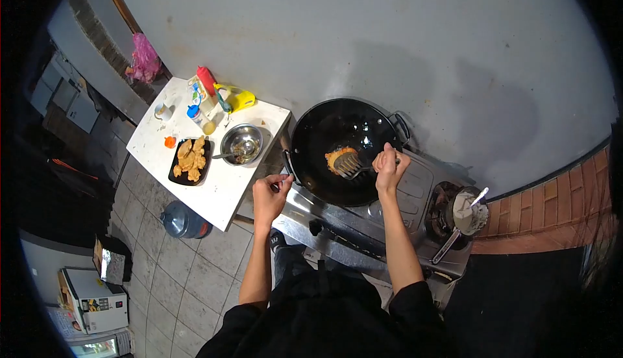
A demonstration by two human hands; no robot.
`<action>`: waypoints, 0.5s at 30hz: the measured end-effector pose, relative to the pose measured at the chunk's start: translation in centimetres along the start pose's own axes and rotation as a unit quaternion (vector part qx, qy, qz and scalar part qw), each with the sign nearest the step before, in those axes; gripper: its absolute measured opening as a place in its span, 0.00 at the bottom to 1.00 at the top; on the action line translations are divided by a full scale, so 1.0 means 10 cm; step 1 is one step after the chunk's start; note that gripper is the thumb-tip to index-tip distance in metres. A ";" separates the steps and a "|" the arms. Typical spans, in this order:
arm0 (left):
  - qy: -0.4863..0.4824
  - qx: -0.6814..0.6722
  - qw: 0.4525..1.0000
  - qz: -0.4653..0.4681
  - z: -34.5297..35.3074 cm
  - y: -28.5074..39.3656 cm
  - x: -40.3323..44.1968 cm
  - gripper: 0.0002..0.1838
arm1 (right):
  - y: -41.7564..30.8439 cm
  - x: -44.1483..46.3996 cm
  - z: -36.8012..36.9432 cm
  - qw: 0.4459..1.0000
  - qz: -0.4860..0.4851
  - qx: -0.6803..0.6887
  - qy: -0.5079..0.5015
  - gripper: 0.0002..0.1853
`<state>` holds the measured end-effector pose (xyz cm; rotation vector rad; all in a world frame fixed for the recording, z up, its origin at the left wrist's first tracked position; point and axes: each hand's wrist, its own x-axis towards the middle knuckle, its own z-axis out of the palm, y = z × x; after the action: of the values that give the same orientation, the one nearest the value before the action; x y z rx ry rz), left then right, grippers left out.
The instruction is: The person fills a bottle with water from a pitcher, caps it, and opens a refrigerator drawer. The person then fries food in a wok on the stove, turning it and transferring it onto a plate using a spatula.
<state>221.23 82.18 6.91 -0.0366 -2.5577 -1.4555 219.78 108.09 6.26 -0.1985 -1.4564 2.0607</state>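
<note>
My right hand (390,168) grips the handle of a slotted metal spatula (349,164) over the black wok (324,186). The spatula's head rests against a golden-brown piece of fried food (335,157) in the middle of the wok. My left hand (271,197) is closed, thumb and fingers pinched together, just beside the wok's left handle (287,162). Whether it touches the handle or holds something small, I cannot make out. Oil glistens inside the wok, which sits on a steel gas stove (350,228).
Left stands a white table (220,196) with a black tray (176,177) of fried pieces, a steel bowl (241,138) with a utensil, and several bottles, including a red one (206,77). A small pot (468,212) occupies the right burner. A blue water jug (183,220) is on the floor.
</note>
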 end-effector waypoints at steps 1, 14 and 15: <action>-0.004 -0.003 1.000 -0.001 -0.01 0.01 0.00 0.12 | 0.02 0.00 -0.01 1.000 -0.005 -0.005 -0.010 0.25; -0.022 -0.007 1.000 -0.001 -0.02 -0.02 0.01 0.12 | 0.19 0.01 -0.14 0.998 -0.013 -0.067 -0.009 0.25; -0.018 -0.006 1.000 0.009 -0.01 -0.04 0.01 0.12 | 0.23 0.01 -0.15 0.998 -0.009 -0.066 -0.002 0.25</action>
<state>221.05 81.89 6.60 -0.0889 -2.5706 -1.4766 219.48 108.83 3.62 -0.2343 -1.5926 1.9525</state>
